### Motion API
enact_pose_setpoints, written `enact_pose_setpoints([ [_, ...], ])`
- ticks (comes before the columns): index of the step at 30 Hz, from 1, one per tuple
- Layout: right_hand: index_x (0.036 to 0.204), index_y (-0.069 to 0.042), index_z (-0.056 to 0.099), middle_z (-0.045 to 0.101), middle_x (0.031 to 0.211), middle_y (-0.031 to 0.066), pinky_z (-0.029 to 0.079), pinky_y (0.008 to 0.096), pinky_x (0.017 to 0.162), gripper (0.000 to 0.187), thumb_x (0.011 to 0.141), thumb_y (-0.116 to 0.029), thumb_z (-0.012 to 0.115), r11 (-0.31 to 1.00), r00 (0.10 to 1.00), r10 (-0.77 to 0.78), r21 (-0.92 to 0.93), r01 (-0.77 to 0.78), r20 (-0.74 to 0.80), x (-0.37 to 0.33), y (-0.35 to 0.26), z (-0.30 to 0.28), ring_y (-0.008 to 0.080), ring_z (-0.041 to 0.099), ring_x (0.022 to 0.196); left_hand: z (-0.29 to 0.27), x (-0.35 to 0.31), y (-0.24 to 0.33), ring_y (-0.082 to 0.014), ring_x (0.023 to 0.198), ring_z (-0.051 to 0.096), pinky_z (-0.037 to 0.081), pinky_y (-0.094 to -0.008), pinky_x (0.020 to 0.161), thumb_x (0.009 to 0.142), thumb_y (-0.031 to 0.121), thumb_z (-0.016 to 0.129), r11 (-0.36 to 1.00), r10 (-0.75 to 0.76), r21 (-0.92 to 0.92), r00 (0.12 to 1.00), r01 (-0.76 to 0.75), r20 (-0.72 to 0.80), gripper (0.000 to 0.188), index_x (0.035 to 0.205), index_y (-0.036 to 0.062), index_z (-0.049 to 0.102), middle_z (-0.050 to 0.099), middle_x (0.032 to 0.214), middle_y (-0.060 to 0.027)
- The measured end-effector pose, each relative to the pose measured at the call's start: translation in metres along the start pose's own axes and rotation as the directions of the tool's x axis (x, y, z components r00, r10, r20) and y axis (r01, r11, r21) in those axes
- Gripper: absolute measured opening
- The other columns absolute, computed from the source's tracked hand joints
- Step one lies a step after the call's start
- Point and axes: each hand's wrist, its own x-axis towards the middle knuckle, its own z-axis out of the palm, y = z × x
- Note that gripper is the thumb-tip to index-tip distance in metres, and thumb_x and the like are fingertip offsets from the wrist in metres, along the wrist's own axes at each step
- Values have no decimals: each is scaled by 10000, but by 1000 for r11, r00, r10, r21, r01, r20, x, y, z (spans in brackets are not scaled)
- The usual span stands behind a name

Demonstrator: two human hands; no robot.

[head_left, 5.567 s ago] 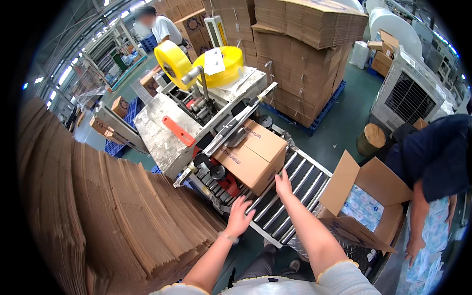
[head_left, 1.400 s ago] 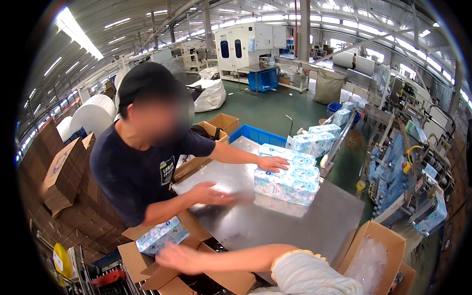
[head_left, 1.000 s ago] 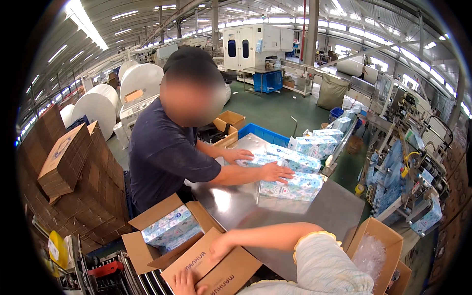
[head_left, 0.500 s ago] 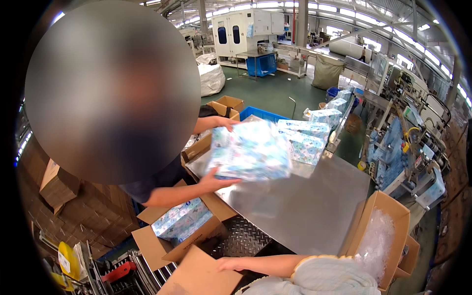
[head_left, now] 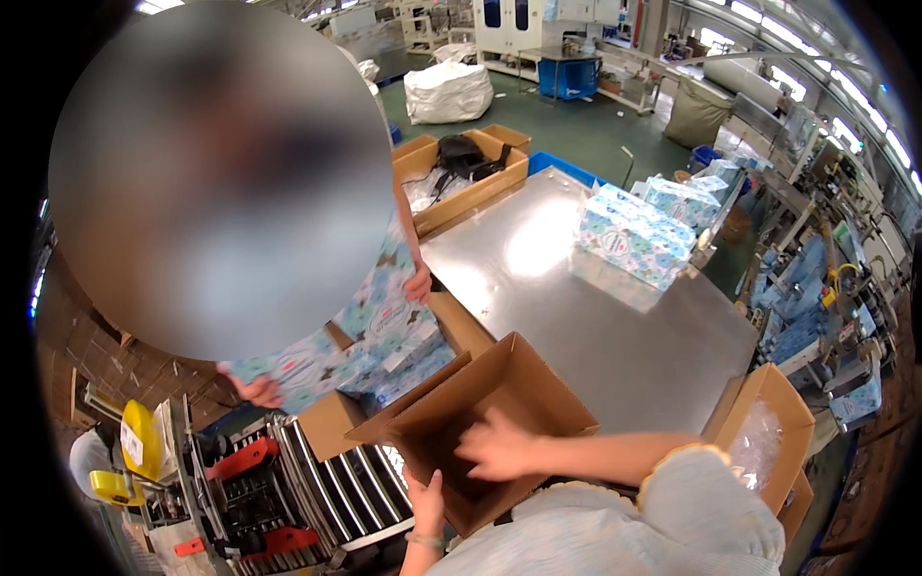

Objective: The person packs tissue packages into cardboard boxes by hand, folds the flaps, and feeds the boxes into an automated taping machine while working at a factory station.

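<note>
Close to my body stands an open cardboard box (head_left: 538,394), tilted towards me, its brown inside showing. My left hand (head_left: 424,501) grips its near left edge, thumb up along the side. Inside the box mouth, my right hand (head_left: 497,447) has its fingers apart, slightly blurred, with nothing visible in them. Just beyond, a co-worker's hands (head_left: 419,284) hold blue floral packs (head_left: 379,312) over another carton (head_left: 331,427), which partly hides behind my box.
A metal table (head_left: 538,288) lies ahead, with floral packs (head_left: 636,235) at its far right. A carton of clear plastic (head_left: 759,446) stands right. A roller conveyor (head_left: 336,485) with a yellow-and-red machine (head_left: 144,442) is at left. Another carton (head_left: 471,202) holds a black bag.
My box has come up upright and open before me; my left hand now shows on it, and my right hand has moved inside. The co-worker has brought packs from the table to the other carton.
</note>
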Motion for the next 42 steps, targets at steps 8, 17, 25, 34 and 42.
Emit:
enact_pose_setpoints([
  [8,1625,-122,231,230,1687,118,74,620,1243,775,1025,-582,396,852,853,522,-36,-522,-19,-93,212,58,263,154,1575,-124,25,-72,-154,830,686,551,-283,738,952,145,732,984,-165,48,973,174,-161,249,1069,-62,656,730,980,-113],
  [17,1068,-1,657,647,1118,229,475,514,944,359,790,-222,707,844,510,472,201,-497,-719,-96,399,-73,424,590,1079,-115,69,-112,-420,1236,530,389,-528,1092,968,216,565,-40,568,997,820,-59,71,415,1329,14,601,619,1276,-226],
  [25,1271,-5,625,607,1239,194,495,466,998,541,854,-337,721,454,323,832,218,-864,-451,-200,606,-152,382,575,1184,120,63,58,-445,1256,495,376,-544,1096,852,77,703,136,548,886,779,-443,305,472,1310,51,590,560,1340,-236],
  [34,1523,-73,331,653,1228,235,551,481,912,969,701,-292,797,496,489,868,131,-858,-85,-182,638,-177,409,651,1126,307,94,82,-434,1297,498,410,-491,1101,937,27,620,383,404,403,543,-831,736,294,1225,62,665,557,1394,-213],
  [42,1493,-18,368,691,1052,271,534,487,883,997,668,-306,849,784,812,584,266,-561,-12,-209,480,-146,450,665,1005,441,116,120,-373,1301,508,421,-489,1080,761,82,750,-12,258,183,174,-983,950,622,1359,101,579,544,1393,-186],
])
